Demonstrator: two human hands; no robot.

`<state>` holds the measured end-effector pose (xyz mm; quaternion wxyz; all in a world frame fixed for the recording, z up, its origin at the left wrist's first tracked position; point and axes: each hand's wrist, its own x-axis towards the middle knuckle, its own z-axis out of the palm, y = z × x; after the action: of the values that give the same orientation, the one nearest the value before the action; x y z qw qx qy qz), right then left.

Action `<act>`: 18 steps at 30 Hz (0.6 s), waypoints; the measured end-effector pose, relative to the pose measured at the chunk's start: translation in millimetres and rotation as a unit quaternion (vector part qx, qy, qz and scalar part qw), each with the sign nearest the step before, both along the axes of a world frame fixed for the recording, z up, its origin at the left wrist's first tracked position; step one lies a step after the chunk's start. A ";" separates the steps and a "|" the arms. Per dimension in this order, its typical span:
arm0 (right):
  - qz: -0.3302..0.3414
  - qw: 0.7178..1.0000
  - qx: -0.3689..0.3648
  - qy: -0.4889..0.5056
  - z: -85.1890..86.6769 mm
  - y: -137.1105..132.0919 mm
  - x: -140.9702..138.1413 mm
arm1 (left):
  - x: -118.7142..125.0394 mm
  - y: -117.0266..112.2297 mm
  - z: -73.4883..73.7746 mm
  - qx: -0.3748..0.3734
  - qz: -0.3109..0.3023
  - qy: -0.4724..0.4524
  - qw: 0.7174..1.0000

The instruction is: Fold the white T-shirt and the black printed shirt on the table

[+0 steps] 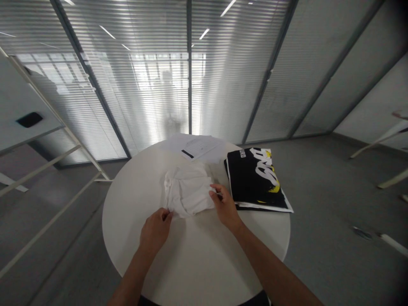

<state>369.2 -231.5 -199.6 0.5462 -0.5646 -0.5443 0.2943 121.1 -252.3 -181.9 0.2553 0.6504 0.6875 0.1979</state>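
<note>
White cloth (189, 191) lies folded on the bench (127, 204) before me; the left hand (155, 230) pinches its near-left corner, the right hand (227, 208) its right edge. Papers (202, 146) lie beyond it, a black printed stack (245, 178) to its right.

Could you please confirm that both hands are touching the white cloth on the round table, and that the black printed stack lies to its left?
Not quite: the head view shows the black printed stack to the right of the white cloth, beside the right hand.
</note>
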 end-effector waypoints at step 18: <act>-0.032 0.999 -0.017 -0.014 6.1 2.5 14.3 | -32.5 -6.3 -7.3 -0.016 -0.070 -0.360 0.930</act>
<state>383.5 -229.0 -193.5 0.5380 -0.5953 -0.5282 0.2779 88.6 -258.6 -189.2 0.5089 0.5782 0.5052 0.3892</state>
